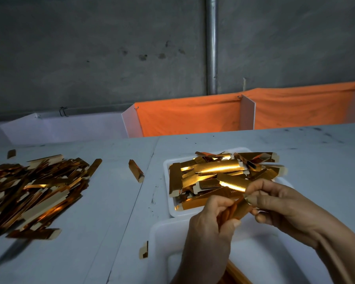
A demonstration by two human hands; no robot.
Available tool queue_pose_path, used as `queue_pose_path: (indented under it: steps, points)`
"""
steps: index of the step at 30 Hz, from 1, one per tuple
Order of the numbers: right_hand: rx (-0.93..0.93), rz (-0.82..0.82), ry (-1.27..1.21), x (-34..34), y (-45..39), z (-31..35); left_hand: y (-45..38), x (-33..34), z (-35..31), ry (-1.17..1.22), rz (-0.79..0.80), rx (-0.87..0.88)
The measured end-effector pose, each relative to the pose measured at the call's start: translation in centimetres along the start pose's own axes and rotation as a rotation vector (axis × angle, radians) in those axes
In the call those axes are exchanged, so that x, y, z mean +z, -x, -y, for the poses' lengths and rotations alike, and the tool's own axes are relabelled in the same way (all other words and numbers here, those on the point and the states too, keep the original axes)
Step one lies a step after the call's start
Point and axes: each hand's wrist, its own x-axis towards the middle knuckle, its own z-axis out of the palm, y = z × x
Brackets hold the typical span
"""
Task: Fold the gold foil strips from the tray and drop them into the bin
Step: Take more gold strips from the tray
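Observation:
A white tray [166, 167] right of centre holds a heap of flat gold foil strips [217, 171]. Just in front of it both hands work one gold strip [241, 209]. My left hand [209, 228] grips the strip's lower end with curled fingers. My right hand [275, 203] pinches its upper end between thumb and fingers. Below the hands sits a second white tray [260, 251], with a gold strip [237, 272] lying in it partly behind my left wrist.
A large pile of folded gold strips [35, 191] covers the table's left side. Loose folded pieces lie on the table [111, 201], one [136, 171] between pile and tray, another [143, 250] near the front tray. An orange cloth-lined bin [189, 117] stands behind.

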Motion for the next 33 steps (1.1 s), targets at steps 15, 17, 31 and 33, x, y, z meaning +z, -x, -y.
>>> queue_pose_path:
  steps: [15,17,31,33]
  points:
    - [-0.136,0.119,0.261,-0.7,0.8,0.4,0.0,-0.8,0.2,0.081,-0.01,-0.075]
    - [-0.149,0.122,0.293,-0.7,0.8,0.4,0.0,-0.9,0.2,0.084,-0.005,-0.075]
    - [-0.147,0.095,0.396,0.0,0.2,-0.7,0.0,-0.2,0.3,-0.17,0.041,0.099]
    - [-0.084,0.14,0.236,-0.1,0.2,-0.5,-0.1,-0.4,0.4,-0.152,0.026,0.097]
